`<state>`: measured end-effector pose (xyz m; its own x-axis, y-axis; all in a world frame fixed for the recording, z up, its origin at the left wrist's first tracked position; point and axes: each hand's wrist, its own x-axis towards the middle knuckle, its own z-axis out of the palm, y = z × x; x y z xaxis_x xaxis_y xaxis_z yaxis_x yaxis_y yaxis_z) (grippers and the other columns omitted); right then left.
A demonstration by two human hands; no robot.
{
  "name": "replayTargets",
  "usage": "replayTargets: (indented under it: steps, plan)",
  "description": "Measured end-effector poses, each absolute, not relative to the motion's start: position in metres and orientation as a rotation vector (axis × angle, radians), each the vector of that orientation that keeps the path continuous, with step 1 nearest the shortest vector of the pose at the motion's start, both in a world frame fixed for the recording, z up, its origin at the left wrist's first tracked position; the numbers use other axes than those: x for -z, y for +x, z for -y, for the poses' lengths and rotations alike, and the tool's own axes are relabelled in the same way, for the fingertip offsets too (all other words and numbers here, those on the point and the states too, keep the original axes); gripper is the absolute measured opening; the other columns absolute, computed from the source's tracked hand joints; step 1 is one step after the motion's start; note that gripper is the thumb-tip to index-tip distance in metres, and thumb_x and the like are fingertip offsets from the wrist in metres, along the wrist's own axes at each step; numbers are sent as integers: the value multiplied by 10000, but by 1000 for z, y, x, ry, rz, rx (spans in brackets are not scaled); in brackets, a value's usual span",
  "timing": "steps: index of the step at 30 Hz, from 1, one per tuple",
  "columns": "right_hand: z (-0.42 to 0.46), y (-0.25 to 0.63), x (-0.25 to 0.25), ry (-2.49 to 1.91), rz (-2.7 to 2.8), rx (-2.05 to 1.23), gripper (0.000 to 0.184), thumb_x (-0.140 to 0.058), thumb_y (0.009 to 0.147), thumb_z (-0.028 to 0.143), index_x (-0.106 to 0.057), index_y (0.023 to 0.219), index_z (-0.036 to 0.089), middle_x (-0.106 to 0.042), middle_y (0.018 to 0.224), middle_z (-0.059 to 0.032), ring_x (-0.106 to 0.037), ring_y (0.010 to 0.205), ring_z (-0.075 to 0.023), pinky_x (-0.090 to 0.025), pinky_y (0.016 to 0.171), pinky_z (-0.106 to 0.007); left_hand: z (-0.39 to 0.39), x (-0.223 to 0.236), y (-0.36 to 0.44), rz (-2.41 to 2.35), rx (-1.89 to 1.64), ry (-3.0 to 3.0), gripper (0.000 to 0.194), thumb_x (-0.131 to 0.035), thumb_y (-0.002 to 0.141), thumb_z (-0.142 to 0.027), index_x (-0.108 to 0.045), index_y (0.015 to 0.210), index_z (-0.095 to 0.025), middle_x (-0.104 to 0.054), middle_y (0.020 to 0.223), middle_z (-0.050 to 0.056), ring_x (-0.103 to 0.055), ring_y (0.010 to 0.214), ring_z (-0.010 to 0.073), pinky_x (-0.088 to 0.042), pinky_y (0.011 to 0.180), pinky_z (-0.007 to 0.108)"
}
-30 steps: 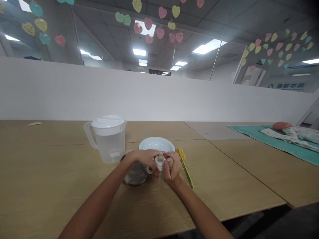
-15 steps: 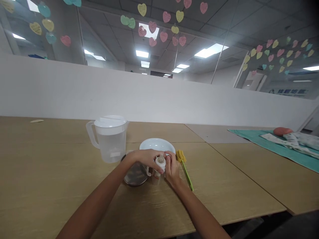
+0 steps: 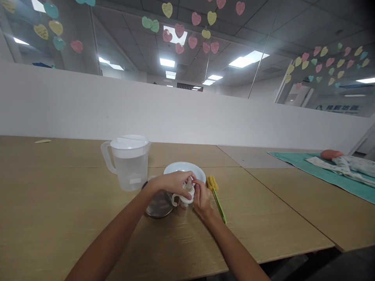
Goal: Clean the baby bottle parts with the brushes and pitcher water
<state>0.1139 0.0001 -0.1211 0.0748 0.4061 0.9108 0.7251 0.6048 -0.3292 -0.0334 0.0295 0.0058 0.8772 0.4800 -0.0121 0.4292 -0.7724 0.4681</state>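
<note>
A clear baby bottle with a white collar and a curved white side handle [image 3: 185, 201] stands on the table in front of me. My left hand [image 3: 175, 182] reaches over it from the left, thumb on the collar and fingers curled by the pale teat. On the other side, my right hand [image 3: 202, 198] is closed against the bottle, its thumb and index finger pinched close to the teat. Just behind the hands is a white bowl [image 3: 175, 167], partly covered by them. A round, dark metal dish [image 3: 159, 207] lies under my left wrist.
A lidded clear pitcher [image 3: 131, 168] holding liquid stands at the left. To the right lies a bottle brush [image 3: 219, 205] with yellow sponge head and green handle. Farther right, a teal mat [image 3: 307, 166] carries patterned cloth [image 3: 357, 166] and a reddish round object [image 3: 331, 154]. A white wall [image 3: 175, 113] rises behind.
The fingers of my left hand have lifted slightly and arch higher over the teat. My right fingertips have moved in toward the teat. The bottle stays in place.
</note>
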Motion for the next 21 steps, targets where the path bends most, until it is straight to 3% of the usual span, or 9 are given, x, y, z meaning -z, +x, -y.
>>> replayTargets:
  steps: [5, 11, 17, 21]
  plan:
    - [1, 112, 120, -952, 1545, 329, 198, -308, 890, 147, -499, 940, 168, -612, 759, -52, -582, 614, -142, -443, 547, -254, -31, -10, -38, -598, -97, 2530, 736, -668, 622, -299, -345, 1282, -243, -558, 1069, 29, -517, 978, 190, -398, 789, 257]
    - [1, 113, 122, -961, 1562, 366, 215, -297, 889, 146, -492, 980, 157, -600, 754, -53, -565, 583, -140, -433, 526, -255, -23, -13, -41, -707, -128, 2580, 792, -662, 624, -350, -304, 1322, -241, -516, 1192, 46, -479, 1085, 205, -376, 859, 263]
    - [0, 114, 124, -973, 1571, 390, 212, -300, 890, 152, -488, 987, 162, -589, 720, -35, -544, 550, -131, -422, 516, -245, -22, -11, -40, -791, -124, 2609, 716, -650, 631, -413, -383, 1270, -229, -580, 987, 24, -546, 921, 189, -407, 738, 245]
    - [0, 114, 122, -951, 1599, 382, 205, -307, 887, 156, -495, 969, 160, -600, 728, -42, -548, 554, -131, -426, 529, -244, -27, -10, -40, -717, -145, 2625, 717, -669, 621, -373, -381, 1265, -244, -590, 967, 6, -546, 898, 173, -400, 725, 232]
